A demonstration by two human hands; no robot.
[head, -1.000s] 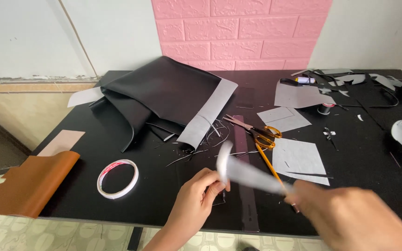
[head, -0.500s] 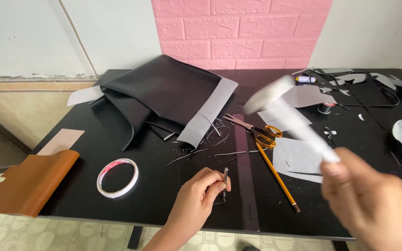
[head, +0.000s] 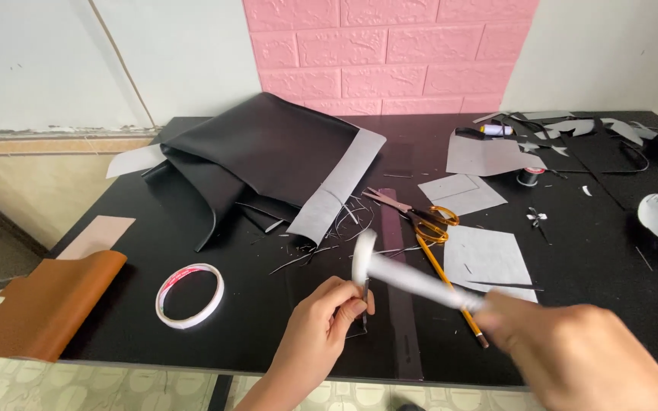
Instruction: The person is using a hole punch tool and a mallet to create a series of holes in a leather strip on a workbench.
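Observation:
My left hand (head: 320, 329) pinches a thin dark metal punch (head: 365, 303) upright on the black table (head: 215, 335), near its front edge. My right hand (head: 573, 354) grips the handle of a white mallet (head: 401, 272), blurred with motion. The mallet's head sits right at the top of the punch. A strip of black leather (head: 399, 304) lies under and beside the punch.
A roll of white tape (head: 190, 295) lies left of my hands. Orange-handled scissors (head: 424, 219), a yellow pencil (head: 451, 285) and grey paper pieces (head: 489, 259) lie behind. A black leather sheet (head: 260, 152) is at the back, brown leather (head: 39, 312) at the left edge.
My right hand raised the mallet up and to the right, then swung it back down onto the punch. My left hand has stayed on the punch.

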